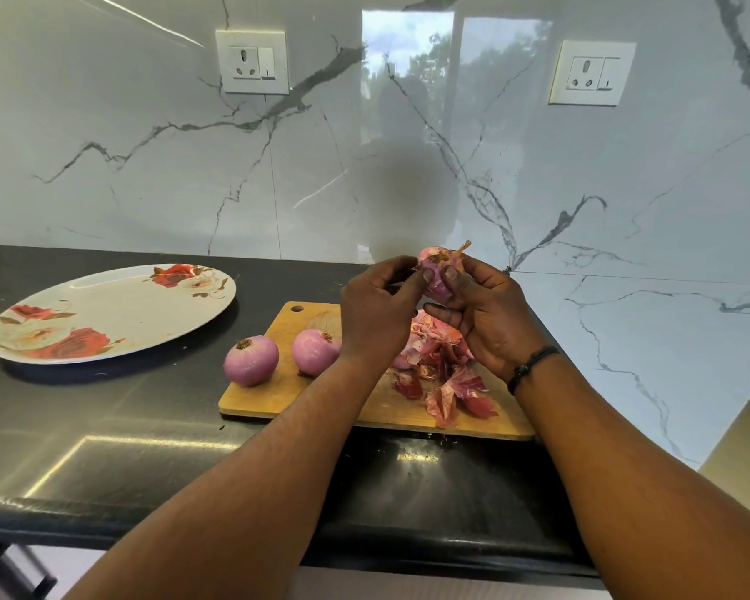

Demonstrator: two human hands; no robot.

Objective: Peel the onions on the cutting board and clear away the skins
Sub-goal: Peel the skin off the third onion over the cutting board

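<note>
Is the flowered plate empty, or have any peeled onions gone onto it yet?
Empty. The plate shows only its rose pattern; two peeled onions sit on the cutting board.

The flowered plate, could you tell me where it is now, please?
In the head view, the plate lies on the dark counter, left of the cutting board.

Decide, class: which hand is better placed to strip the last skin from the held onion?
The left hand: its fingertips already touch the onion, while the right hand cradles it.
</note>
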